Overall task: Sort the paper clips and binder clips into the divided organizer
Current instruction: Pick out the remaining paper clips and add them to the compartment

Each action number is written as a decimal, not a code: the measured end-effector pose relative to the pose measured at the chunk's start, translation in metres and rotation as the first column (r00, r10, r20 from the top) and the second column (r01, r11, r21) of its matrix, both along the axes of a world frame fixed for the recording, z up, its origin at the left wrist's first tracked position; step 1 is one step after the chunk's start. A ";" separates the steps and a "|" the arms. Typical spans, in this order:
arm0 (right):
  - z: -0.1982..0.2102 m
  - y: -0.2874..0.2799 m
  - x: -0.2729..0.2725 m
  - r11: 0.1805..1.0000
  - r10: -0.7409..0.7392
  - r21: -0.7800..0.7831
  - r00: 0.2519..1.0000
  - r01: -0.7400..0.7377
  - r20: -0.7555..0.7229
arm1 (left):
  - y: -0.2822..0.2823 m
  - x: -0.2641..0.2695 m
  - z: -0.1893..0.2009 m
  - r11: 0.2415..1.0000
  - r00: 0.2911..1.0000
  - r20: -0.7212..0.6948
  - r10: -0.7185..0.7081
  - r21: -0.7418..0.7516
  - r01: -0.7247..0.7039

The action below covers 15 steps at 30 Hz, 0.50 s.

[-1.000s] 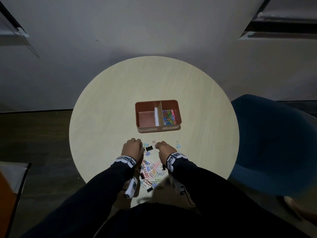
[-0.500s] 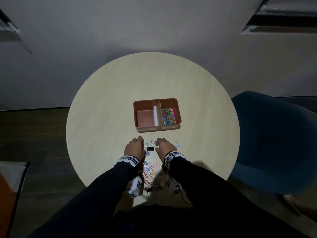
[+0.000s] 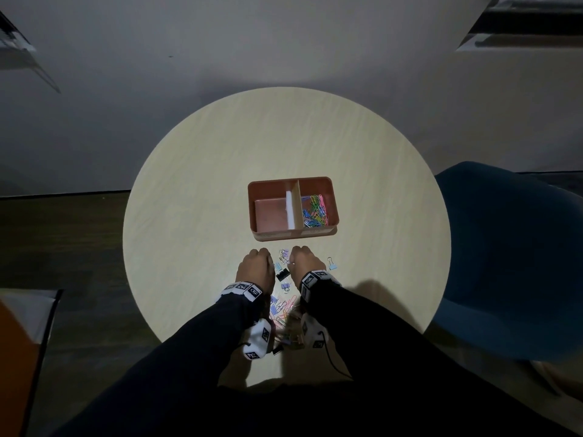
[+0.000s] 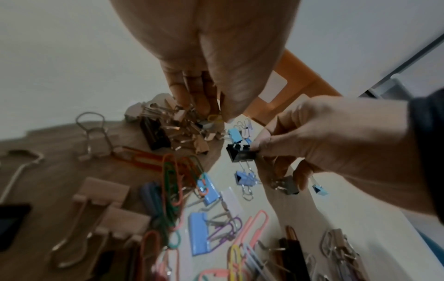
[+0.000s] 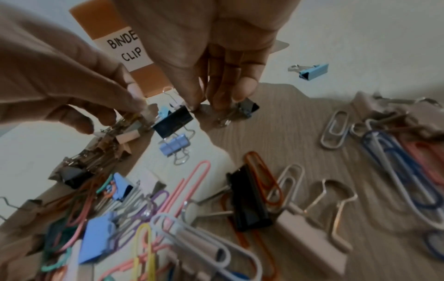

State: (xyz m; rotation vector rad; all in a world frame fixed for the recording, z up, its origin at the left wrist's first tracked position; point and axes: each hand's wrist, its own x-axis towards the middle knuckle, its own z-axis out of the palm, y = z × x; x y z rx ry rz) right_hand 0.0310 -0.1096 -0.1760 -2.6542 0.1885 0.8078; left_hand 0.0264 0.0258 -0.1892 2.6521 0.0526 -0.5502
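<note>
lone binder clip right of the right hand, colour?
Light blue body, silver wire handles: small binder clip, clearest in the right wrist view.

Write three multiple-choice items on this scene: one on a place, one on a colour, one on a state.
1. The paper clips in the organizer lie in:
A. its left compartment
B. its right compartment
C. both compartments

2. The lone binder clip to the right of the right hand is:
A. light blue
B. red
C. yellow

3. The organizer's left compartment is:
A. bare
B. full of binder clips
C. covered by a lid

Key: B, the coloured heap lies right of the divider; A, its body is pale blue; A, only its floor shows.
</note>
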 end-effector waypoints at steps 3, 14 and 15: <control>-0.003 0.001 -0.002 1.000 -0.003 -0.018 0.999 0.002 -0.033 | 0.008 -0.003 0.004 0.994 1.000 0.028 -0.005 -0.111 0.008; 0.007 -0.028 -0.024 0.955 -0.159 0.246 0.986 0.167 -0.053 | 0.012 -0.028 0.025 0.898 0.991 -0.130 0.008 -0.436 -0.065; 0.007 -0.031 -0.029 0.936 -0.199 0.282 0.977 0.212 -0.073 | 0.012 -0.032 0.027 0.911 0.991 -0.128 -0.031 -0.411 -0.025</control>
